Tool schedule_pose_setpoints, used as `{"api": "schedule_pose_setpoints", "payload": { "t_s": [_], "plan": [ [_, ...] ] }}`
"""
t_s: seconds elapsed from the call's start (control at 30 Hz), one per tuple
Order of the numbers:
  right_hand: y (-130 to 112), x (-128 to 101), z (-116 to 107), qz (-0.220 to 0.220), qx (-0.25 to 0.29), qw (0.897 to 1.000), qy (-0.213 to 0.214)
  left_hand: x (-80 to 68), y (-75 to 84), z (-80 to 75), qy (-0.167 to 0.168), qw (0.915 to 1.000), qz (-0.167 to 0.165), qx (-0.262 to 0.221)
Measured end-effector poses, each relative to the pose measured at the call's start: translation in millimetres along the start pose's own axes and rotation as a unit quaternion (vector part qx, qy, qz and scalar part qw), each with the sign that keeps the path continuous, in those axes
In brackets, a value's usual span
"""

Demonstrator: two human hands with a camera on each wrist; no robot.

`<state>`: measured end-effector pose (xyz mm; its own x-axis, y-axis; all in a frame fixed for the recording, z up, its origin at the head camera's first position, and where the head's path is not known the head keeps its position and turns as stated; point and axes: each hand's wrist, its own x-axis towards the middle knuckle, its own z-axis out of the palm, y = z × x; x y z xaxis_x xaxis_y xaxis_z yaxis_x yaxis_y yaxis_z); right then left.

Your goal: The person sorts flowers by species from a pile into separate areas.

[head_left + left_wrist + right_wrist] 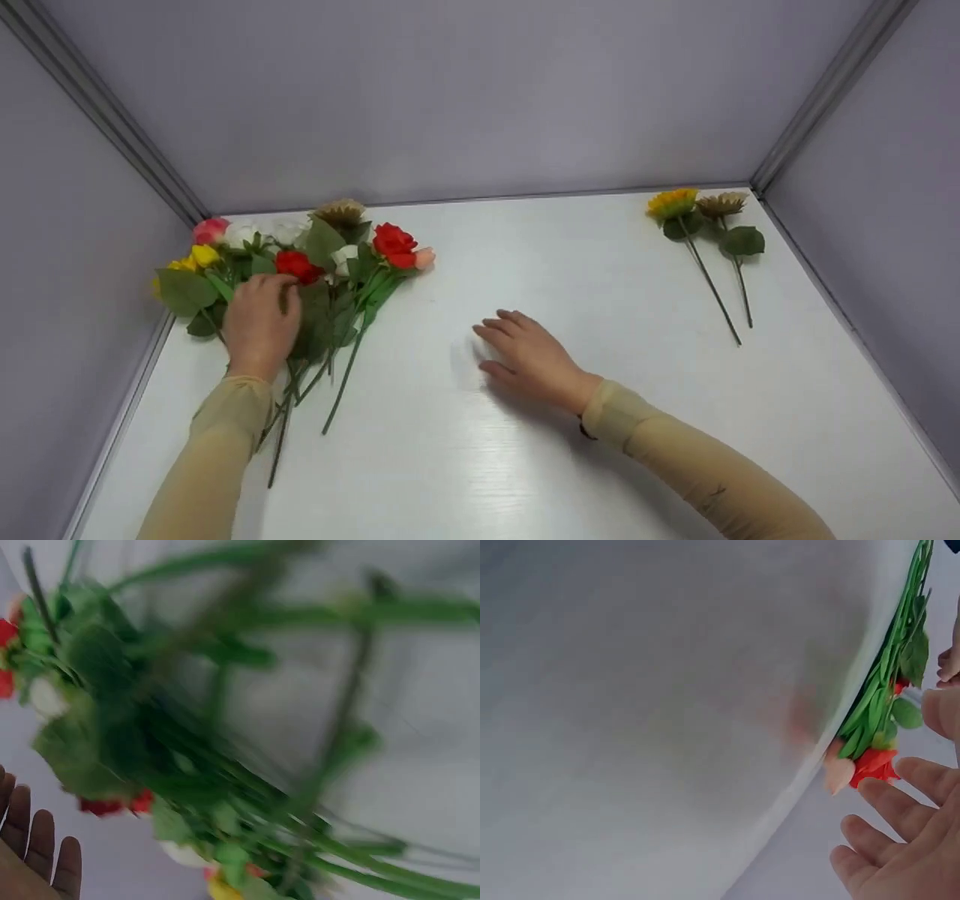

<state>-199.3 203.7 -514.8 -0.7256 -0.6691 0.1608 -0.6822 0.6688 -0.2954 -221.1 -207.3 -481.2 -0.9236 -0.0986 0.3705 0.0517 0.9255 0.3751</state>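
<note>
**Two hands, one heap of flowers, a pair set aside**

Nearest the head camera are the two sleeved forearms, coming up from the bottom edge. The left hand [259, 324] lies palm-down on the bunch of artificial flowers [315, 270] in the left middle of the frame, fingers curved over leaves and stems near a red rose [298, 264]; whether it grips a stem or only presses, I cannot tell. The stems fan toward the lower left, heads toward the back wall, so the heap reads as a loose pile rather than a tied bouquet. The right hand [525, 356] rests at centre on the white table [570, 270], fingers straight, slightly spread, holding nothing, a little apart from the bunch. In the upper right, well apart, two sunflowers [701, 214] lie side by side, stems parallel, as if sorted out.

The left wrist view is blurred: green stems and leaves [225, 765] fill it, with fingertips [41, 847] at lower left.

The right wrist view shows open fingers [900, 817] at lower right, and a red bloom [874, 763] beside a peach bud at the table's edge.
</note>
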Motion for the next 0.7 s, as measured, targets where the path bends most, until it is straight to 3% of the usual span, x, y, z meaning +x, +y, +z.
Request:
{"api": "schedule_pose_setpoints", "payload": {
  "t_s": [0.1, 0.17, 0.23, 0.33, 0.43, 0.5, 0.57, 0.7],
  "plan": [
    [-18, 6, 5, -0.032, -0.011, 0.999, -0.019, -10.5, -38.6, -12.9, 0.022, 0.9943, -0.104, 0.003],
    [-29, 10, 9, -0.056, -0.021, 0.998, -0.025, -18.5, -58.0, -20.0, 0.023, 0.9826, -0.184, -0.004],
    [-39, 14, 12, -0.076, -0.026, 0.996, -0.029, -25.1, -72.2, -25.8, 0.007, 0.9665, -0.256, -0.016],
    [-51, 18, 17, -0.103, -0.033, 0.994, -0.027, -30.4, -84.4, -33.5, -0.051, 0.9448, -0.322, -0.034],
    [-58, 20, 21, -0.119, -0.046, 0.992, -0.019, -32.3, -86.4, -40.6, -0.128, 0.9308, -0.339, -0.049],
    [-61, 21, 23, -0.126, -0.054, 0.99, -0.014, -32.9, -83.4, -43.6, -0.162, 0.9241, -0.34, -0.063],
    [-62, 22, 25, -0.129, -0.059, 0.99, -0.013, -34.0, -80.5, -44.5, -0.178, 0.9212, -0.337, -0.077],
    [-62, 21, 24, -0.124, -0.049, 0.991, -0.02, -34.4, -76.5, -42.5, -0.17, 0.912, -0.353, -0.123]
  ]
}}
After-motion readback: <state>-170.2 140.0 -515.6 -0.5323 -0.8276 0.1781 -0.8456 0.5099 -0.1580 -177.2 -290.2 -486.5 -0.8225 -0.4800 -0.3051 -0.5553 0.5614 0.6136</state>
